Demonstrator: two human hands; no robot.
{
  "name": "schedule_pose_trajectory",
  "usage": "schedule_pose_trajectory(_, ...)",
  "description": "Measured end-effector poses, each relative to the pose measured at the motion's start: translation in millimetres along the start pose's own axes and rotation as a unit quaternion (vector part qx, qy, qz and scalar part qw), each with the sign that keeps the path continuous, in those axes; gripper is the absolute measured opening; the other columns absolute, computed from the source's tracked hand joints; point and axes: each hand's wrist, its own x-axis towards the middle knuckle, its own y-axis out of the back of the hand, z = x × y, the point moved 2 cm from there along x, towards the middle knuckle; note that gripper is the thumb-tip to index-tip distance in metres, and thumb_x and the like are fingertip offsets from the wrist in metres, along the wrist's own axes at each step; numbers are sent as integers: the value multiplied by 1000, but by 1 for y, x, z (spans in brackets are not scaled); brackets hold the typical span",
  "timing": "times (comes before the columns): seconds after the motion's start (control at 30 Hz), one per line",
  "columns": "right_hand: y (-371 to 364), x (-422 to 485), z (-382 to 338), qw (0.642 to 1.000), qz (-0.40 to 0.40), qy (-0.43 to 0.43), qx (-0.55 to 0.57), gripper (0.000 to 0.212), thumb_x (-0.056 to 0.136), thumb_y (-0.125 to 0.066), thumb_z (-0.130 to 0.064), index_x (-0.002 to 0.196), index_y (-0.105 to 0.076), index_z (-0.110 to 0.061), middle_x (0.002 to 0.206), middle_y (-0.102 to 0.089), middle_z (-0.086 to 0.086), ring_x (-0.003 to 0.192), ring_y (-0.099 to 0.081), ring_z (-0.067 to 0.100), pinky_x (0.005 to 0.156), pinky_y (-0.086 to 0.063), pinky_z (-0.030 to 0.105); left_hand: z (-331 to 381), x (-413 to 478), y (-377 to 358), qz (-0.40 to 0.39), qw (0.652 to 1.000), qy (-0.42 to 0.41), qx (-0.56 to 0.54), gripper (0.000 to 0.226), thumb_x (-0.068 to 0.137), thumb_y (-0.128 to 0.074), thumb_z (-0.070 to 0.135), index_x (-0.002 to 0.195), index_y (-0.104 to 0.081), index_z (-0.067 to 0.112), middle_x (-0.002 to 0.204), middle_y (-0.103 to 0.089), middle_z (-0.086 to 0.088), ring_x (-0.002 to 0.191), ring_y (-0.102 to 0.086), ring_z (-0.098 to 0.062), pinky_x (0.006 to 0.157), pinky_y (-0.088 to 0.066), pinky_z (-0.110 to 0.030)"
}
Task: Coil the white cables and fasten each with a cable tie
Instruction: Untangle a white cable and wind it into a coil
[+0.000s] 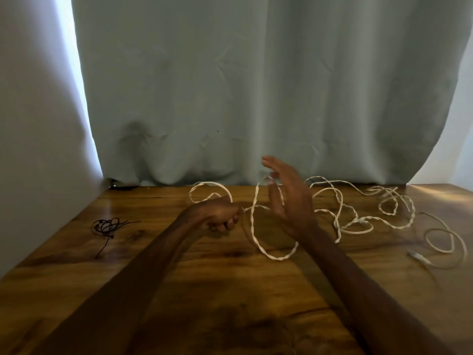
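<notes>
A long twisted white cable (340, 221) sprawls in loose loops over the wooden table (230, 290), from the middle to the far right. My left hand (220, 213) is curled in a fist around one stretch of it, with a small loop rising behind the fist. My right hand (286, 193) is raised just right of it with fingers spread and fairly straight; a strand of the cable runs up past its fingertips, and whether it is pinched there is blurred. A second, smooth white cable (445, 242) with a plug end lies at the right edge.
A small bundle of thin dark cable ties (108, 226) lies on the left part of the table. A grey-green curtain (256, 98) hangs right behind the table's far edge. A pale wall stands close on the left side.
</notes>
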Motion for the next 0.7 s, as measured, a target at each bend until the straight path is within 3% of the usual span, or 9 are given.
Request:
schedule_pose_trajectory(0.07, -14, 0, -20, 994, -91, 62, 16, 47, 100, -50, -10, 147, -49, -13, 152, -52, 3, 132, -53, 10, 108, -47, 32, 13, -10, -7, -30, 1000, -4, 4, 37, 108, -37, 29, 74, -46, 20, 49, -44, 6, 36, -31, -8, 43, -25, -21)
schedule_pose_trajectory(0.13, -32, -5, -26, 971, -217, 84, 55, 52, 98, -52, -23, 149, -48, -14, 158, -44, 2, 137, -48, 9, 113, -43, 36, 31, -17, -21, -159, 986, -48, -4, 39, 110, -32, 25, 78, -53, 16, 53, -52, 1, 40, -44, -11, 51, -37, -21)
schedule_pose_trajectory(0.17, -38, -6, -23, 961, -249, 108, 43, 52, 95, -56, -22, 145, -52, -10, 160, -42, 6, 143, -44, 14, 115, -40, 40, 35, -15, -25, -182, 978, -96, 20, 44, 111, -33, 24, 77, -59, 16, 56, -54, -1, 46, -48, -13, 56, -43, -18)
schedule_pose_trajectory(0.23, -40, -4, -12, 953, -260, 153, -17, 43, 90, -56, -17, 130, -64, -5, 160, -42, 10, 150, -35, 22, 116, -37, 45, 32, -23, -23, -152, 980, -65, 110, 44, 108, -41, 22, 69, -62, 18, 54, -49, 3, 47, -43, -12, 53, -40, -15)
schedule_pose_trajectory(0.33, -33, -2, 5, 957, -245, 148, -53, 35, 94, -47, -29, 105, -69, -5, 160, -41, 10, 151, -35, 24, 113, -38, 46, 24, -35, -6, -154, 967, -101, 177, 39, 105, -47, 21, 68, -53, 13, 54, -39, 3, 46, -31, -10, 45, -26, -18)
schedule_pose_trajectory(0.4, -30, -5, 17, 968, -217, 122, -16, 42, 105, -42, -37, 106, -67, -4, 159, -43, 11, 151, -35, 24, 114, -39, 48, 31, -41, 3, -133, 973, -165, 92, 44, 108, -47, 27, 65, -49, 16, 55, -33, 3, 48, -25, -9, 46, -21, -19)
schedule_pose_trajectory(0.5, -27, -5, 28, 979, -172, -18, 104, 36, 108, -46, -29, 136, -62, -14, 153, -52, 1, 148, -40, 12, 118, -38, 45, 35, -42, 10, -176, 948, -243, -108, 48, 110, -41, 28, 63, -45, 18, 54, -26, 6, 45, -18, -5, 42, -12, -18)
schedule_pose_trajectory(0.6, -29, -1, 18, 946, -132, -150, 256, 28, 99, -58, -45, 117, -73, -30, 124, -72, -2, 119, -65, 12, 102, -52, 35, 35, -42, 5, -232, 888, -291, -270, 40, 109, -38, 25, 73, -53, 15, 55, -28, 10, 42, -22, 0, 41, -13, -16)
schedule_pose_trajectory(0.7, -38, -7, 18, 903, -95, -231, 349, 45, 101, -56, -38, 102, -68, 5, 86, -70, 29, 78, -66, 27, 70, -54, 27, 42, -39, 0, -258, 824, -321, -390, 29, 109, -38, 20, 96, -62, 12, 57, -37, 13, 42, -31, 1, 45, -24, -20)
